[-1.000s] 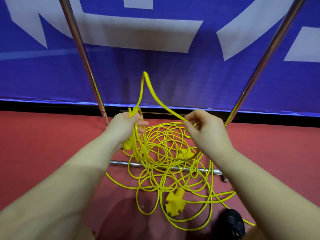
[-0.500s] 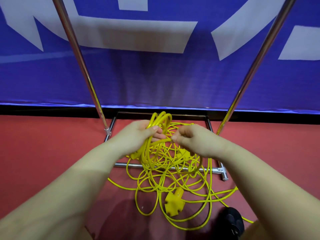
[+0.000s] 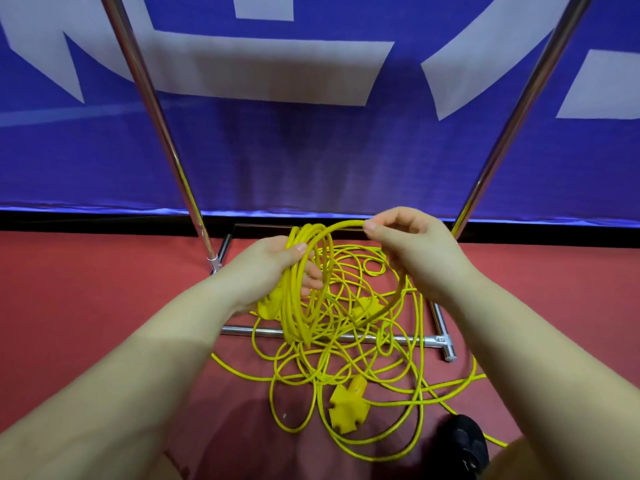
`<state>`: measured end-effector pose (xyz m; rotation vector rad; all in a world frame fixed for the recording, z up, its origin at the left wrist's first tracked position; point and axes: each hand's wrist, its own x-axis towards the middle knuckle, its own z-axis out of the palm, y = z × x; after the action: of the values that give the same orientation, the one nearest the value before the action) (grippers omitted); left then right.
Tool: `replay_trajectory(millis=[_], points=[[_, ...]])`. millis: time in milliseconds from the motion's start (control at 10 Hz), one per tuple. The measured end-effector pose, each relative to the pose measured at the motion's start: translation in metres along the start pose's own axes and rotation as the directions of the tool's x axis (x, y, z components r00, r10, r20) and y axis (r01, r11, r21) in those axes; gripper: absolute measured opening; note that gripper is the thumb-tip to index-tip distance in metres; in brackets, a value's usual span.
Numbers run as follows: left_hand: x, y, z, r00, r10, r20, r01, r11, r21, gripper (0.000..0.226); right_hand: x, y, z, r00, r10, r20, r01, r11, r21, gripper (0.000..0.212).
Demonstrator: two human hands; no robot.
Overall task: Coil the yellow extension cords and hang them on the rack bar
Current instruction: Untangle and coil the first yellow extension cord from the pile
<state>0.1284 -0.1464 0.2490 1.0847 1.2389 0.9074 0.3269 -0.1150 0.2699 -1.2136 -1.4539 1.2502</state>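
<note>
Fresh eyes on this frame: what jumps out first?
The yellow extension cord sprawls in a tangle on the red floor, across the rack's chrome base bar, with a multi-outlet socket end lying near the bottom. At centre, the left hand grips a bundle of coiled loops while the right hand pinches the next loop. Behind hangs a blue banner with white shapes.
</note>
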Motion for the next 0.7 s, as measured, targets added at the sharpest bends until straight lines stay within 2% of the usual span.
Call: replay_trajectory(millis=[100, 200, 300, 400, 500, 600, 700], points=[[-0.003, 0.0, 0.0, 0.992, -0.092, 0.092, 0.093, 0.996, 0.0, 0.023, 0.001, -0.001, -0.004, 0.999, -0.051, 0.008, 0.051, 0.992, -0.114, 0.01], [-0.013, 0.008, 0.001, 0.989, -0.139, 0.058, 0.137, 0.99, 0.036, 0.026, 0.002, -0.003, -0.01, 0.995, -0.045, 0.094, 0.064, 0.975, -0.211, 0.008], [-0.001, -0.01, -0.01, 0.988, -0.149, 0.035, 0.146, 0.987, 0.068, 0.054, 0.001, -0.003, -0.011, 0.957, -0.026, 0.288, 0.114, 0.949, -0.295, 0.007], [0.009, -0.016, -0.01, 0.989, -0.131, 0.067, 0.123, 0.987, 0.108, 0.054, -0.003, -0.001, 0.0, 0.924, -0.02, 0.383, 0.167, 0.92, -0.356, 0.007], [0.005, -0.012, 0.003, 0.984, -0.096, 0.153, 0.077, 0.989, 0.128, 0.025, -0.004, 0.0, 0.008, 0.94, -0.066, 0.336, 0.21, 0.886, -0.413, 0.01], [-0.002, -0.009, 0.012, 0.983, -0.06, 0.174, 0.04, 0.993, 0.113, 0.024, -0.005, 0.004, 0.009, 0.978, -0.058, 0.201, 0.163, 0.81, -0.563, 0.029], [-0.003, -0.003, 0.009, 0.99, 0.031, 0.14, -0.048, 0.992, 0.12, 0.026, -0.004, 0.008, 0.006, 0.965, 0.181, 0.189, -0.014, 0.756, -0.654, 0.049]])
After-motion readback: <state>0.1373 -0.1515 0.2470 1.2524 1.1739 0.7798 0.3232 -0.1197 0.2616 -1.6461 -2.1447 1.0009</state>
